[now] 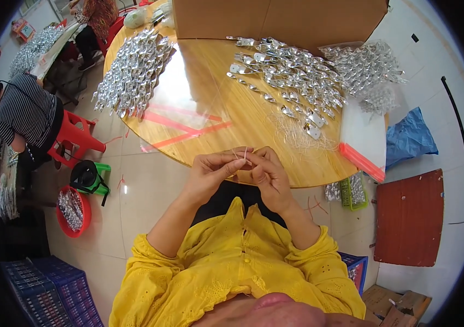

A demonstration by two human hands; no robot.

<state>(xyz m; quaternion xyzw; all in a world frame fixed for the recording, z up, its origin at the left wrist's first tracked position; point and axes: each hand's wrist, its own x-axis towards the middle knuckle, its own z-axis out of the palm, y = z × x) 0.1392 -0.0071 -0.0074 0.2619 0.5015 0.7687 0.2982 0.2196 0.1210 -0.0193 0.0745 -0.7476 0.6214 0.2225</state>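
My left hand and my right hand meet over the near edge of the round wooden table. Both are closed, fingertips pinching a thin whitish string that runs between them. Beyond my right hand lies a loose tangle of pale strings. Silver twisted metallic strips are spread in rows behind the tangle, some ending in flat tabs. Another heap of silver twisted strips sits at the table's left side.
A large cardboard box stands at the back. Clear bags of silver pieces and pink-edged plastic sleeves lie right. A seated person, red stool, green stool and red basin are left. Blue crates stand lower left.
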